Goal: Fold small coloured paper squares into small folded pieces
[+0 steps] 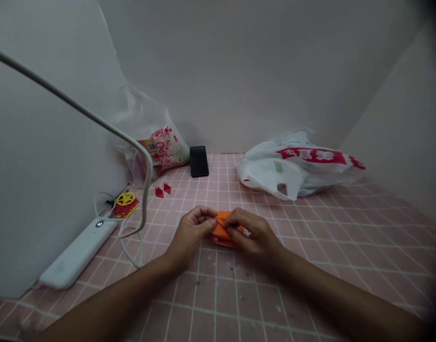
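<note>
A folded piece of orange paper [223, 232] is between my two hands, low over the pink tiled-pattern surface. My left hand [194, 230] pinches its left edge with thumb and fingers. From the right, my right hand [251, 232] grips the paper near its upper middle, fingertips pressed together on a fold. Part of the paper is hidden behind the fingers of both hands. Beyond my left hand lie two small red folded paper pieces [159, 192].
A white power strip [79, 251] with a cable [146, 180] lies at left, beside yellow and red cut-out shapes [126, 204]. At the back are a plastic bag [146, 137], a black phone [199, 161] and a white bag [296, 166]. Small specks dot the pink surface [211, 308].
</note>
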Demonstrator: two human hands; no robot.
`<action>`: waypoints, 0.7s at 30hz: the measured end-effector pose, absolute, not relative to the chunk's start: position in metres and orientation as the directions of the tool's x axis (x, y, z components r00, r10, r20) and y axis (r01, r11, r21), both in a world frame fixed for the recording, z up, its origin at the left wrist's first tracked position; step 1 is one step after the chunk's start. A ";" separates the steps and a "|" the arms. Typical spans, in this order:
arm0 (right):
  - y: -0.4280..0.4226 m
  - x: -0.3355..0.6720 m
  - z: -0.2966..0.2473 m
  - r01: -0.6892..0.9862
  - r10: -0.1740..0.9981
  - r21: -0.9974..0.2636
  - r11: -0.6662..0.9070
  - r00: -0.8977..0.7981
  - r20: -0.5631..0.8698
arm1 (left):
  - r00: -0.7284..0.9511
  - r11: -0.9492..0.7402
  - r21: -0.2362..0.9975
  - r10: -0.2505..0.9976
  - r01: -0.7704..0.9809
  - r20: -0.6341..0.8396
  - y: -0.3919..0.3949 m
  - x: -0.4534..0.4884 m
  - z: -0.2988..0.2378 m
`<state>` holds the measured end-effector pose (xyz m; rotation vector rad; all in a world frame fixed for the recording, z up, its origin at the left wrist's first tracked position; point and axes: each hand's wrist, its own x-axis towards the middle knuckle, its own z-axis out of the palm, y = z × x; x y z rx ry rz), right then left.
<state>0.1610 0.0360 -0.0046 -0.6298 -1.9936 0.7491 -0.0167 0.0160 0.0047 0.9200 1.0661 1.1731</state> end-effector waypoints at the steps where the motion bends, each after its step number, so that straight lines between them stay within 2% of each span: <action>1: 0.036 0.161 -0.005 0.146 0.672 -0.703 0.696 -0.479 0.565 | 0.059 0.171 0.951 0.985 -0.256 -0.161 0.016 -0.017 0.005; 9: 0.037 0.159 -0.009 0.207 0.668 -0.656 0.726 -0.440 0.600 | 0.106 0.222 0.908 0.975 -0.355 -0.197 0.016 -0.016 0.000; 17: 0.037 0.160 -0.013 0.187 0.548 -0.535 0.824 -0.506 0.666 | 0.107 0.239 0.908 0.971 -0.344 -0.215 0.015 -0.015 0.001; 21: 0.036 0.159 -0.014 0.169 0.531 -0.527 0.833 -0.513 0.674 | 0.118 0.271 0.904 0.962 -0.332 -0.245 0.016 -0.016 0.002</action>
